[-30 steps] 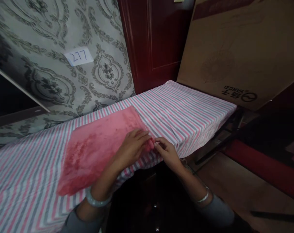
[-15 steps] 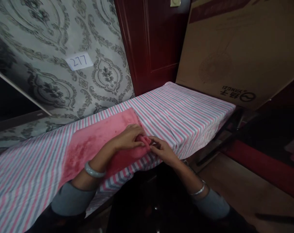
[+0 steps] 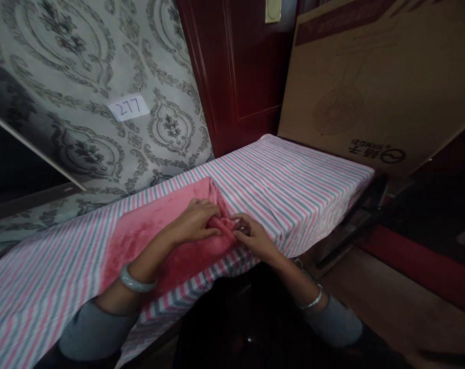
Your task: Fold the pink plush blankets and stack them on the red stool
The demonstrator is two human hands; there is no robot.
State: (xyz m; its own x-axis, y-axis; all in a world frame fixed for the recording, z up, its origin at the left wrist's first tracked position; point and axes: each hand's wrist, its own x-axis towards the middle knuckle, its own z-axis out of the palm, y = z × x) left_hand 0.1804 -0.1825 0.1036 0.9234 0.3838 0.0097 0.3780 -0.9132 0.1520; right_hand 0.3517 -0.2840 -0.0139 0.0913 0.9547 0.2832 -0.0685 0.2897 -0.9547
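A pink towel (image 3: 140,228) with darker, wet-looking patches lies spread along the striped tablecloth (image 3: 290,179). Its right end is gathered into a thick fold. My left hand (image 3: 196,221) rests over this fold from the left, fingers curled round it and thumb along its near side. On the opposite side, my right hand (image 3: 253,239) pinches the fold's near right corner between thumb and fingers. The fingertips of the left hand are partly hidden behind the cloth.
Patterned wallpaper with a paper marked 277 (image 3: 129,107) runs behind the table. A dark red door (image 3: 248,66) and a large cardboard box (image 3: 340,87) stand at the far end. A dark panel with a pale edge (image 3: 28,148) is at left.
My left hand has shifted slightly left along the fold, showing more of the gathered cloth. The right hand stays at the corner. The whole view has tilted a little.
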